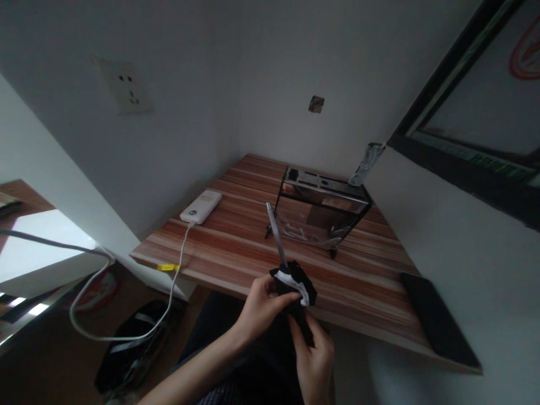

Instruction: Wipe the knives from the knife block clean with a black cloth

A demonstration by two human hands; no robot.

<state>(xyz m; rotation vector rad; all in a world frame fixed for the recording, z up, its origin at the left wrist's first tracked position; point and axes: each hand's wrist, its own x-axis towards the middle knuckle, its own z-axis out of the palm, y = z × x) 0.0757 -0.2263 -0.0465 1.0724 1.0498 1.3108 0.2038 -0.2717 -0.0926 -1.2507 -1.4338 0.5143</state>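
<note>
Over the table's front edge, both my hands hold a small black cloth-like piece (304, 280) with a crumpled white strip along it. My left hand (262, 308) pinches its left side, the thumb lying across the front by the white strip. Lower down, my right hand (313, 351) grips the dark lower part between thumb and fingers. A slim grey pen-like stick (276, 233) rises out of the top of the black piece, tilted to the left. Whether the stick is fixed inside is hidden by the folds.
On the wood-grain table (236, 236) stands a small black-framed rack (324, 194) with a foil-like packet (366, 164) on top. A white power bank (201, 206) trails a white cable (175, 281) over the edge. A flat black object (439, 318) lies at right; a dark bag (135, 343) is below.
</note>
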